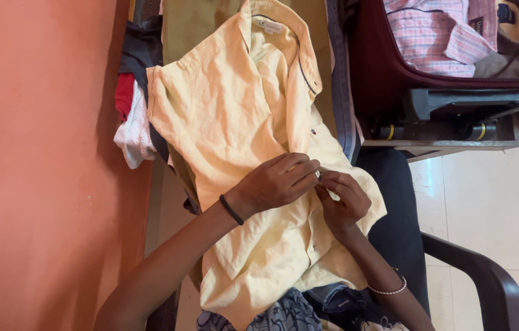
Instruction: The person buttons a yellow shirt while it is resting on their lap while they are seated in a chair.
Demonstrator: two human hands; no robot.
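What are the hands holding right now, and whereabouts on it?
Both hands, left hand and right hand, pinch the pale yellow linen shirt at its front button edge.

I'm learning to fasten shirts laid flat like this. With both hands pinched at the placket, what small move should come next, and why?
Probably push the button through its hole: left hand and right hand meet fingertip to fingertip at the front edge of the yellow shirt.

orange-pink wall [38, 165] on the left, pale tiled floor [492, 208] on the right, a black armchair [474, 276], and an open maroon suitcase [382, 67] up top.
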